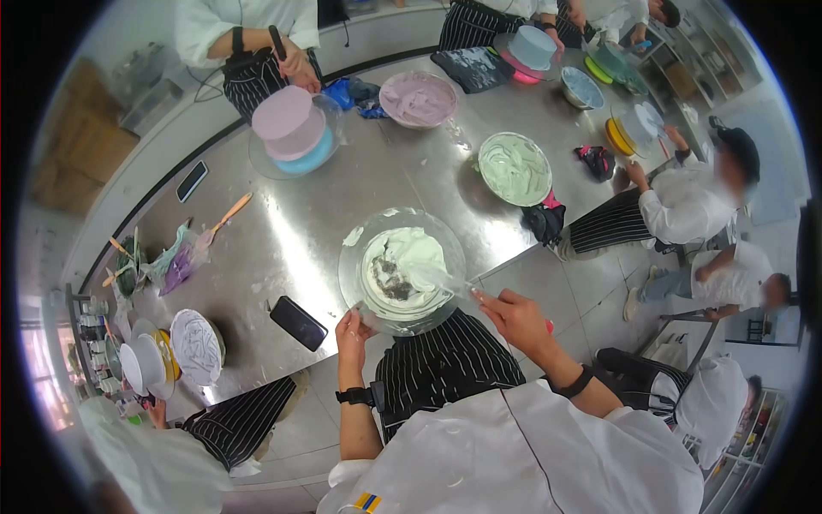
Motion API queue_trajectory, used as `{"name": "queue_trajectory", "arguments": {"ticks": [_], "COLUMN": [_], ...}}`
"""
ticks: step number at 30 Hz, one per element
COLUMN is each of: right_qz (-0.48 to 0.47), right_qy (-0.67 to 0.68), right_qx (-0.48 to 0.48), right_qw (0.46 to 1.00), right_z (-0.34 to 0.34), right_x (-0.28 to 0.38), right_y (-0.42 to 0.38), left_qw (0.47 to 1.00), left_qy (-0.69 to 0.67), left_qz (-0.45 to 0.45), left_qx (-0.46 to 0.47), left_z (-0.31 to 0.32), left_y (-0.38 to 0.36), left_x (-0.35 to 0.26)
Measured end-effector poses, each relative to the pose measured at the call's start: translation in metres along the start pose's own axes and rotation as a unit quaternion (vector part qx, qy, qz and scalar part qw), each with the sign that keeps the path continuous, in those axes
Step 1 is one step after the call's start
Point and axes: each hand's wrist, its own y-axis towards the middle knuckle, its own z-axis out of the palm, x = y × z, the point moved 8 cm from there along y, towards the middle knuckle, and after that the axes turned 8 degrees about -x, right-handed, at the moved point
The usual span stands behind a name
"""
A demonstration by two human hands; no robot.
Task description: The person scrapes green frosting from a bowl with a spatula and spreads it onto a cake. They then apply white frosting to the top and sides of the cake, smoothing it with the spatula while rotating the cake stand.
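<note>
Pale green cream covers part of a round form on a clear round plate at the table's front edge. A dark patch shows through the cream near its middle. My right hand, closed, grips a spatula whose blade lies over the cream from the right. At the plate's lower left rim is my left hand, its fingers bent against the edge. A bowl of pale green cream stands to the upper right of the plate.
A black phone lies left of the plate. Another phone, a wooden-handled spatula and piping bags are farther left. Co-workers stand around the steel table with a pink cake and bowls.
</note>
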Motion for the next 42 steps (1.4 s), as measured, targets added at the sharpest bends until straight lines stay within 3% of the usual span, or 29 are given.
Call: {"name": "queue_trajectory", "arguments": {"ticks": [6,12,15,18,21,24,30,33,36,42], "right_qz": [0.009,-0.028,0.013,-0.021,-0.068,-0.022,-0.031,-0.069,-0.037,0.01], "right_qy": [0.072,0.006,0.076,0.127,0.052,0.022,0.126,0.067,0.042,0.189], "right_qx": [-0.004,-0.01,0.011,0.039,0.008,-0.003,0.034,0.03,0.014,0.096], "right_qw": [0.997,1.0,0.997,0.991,0.996,1.0,0.991,0.995,0.998,0.977], "right_z": [0.006,0.007,0.011,0.016,0.011,0.007,0.016,0.017,0.015,0.027], "right_x": [-0.009,-0.017,-0.024,-0.012,-0.012,-0.029,-0.015,-0.015,-0.03,-0.022], "right_y": [0.01,0.024,0.031,0.024,0.025,0.041,0.032,0.028,0.045,0.036], "left_qw": [1.0,1.0,1.0,1.0,1.0,0.999,1.0,1.0,1.0,1.0], "left_qy": [0.01,-0.001,0.0,-0.006,0.003,0.023,0.016,-0.001,0.005,0.018], "left_qz": [0.017,0.003,0.011,0.016,0.02,0.025,0.02,0.008,-0.009,-0.017], "left_qx": [-0.002,0.004,-0.008,-0.013,-0.002,0.0,-0.016,-0.01,-0.001,0.009], "left_z": [-0.005,0.008,0.008,0.009,0.01,0.005,0.007,0.013,0.015,0.013], "left_y": [0.015,-0.006,-0.008,-0.007,-0.001,0.002,-0.006,-0.015,-0.019,-0.019], "left_x": [0.008,0.002,0.004,0.002,-0.004,-0.004,0.004,0.01,0.012,0.017]}}
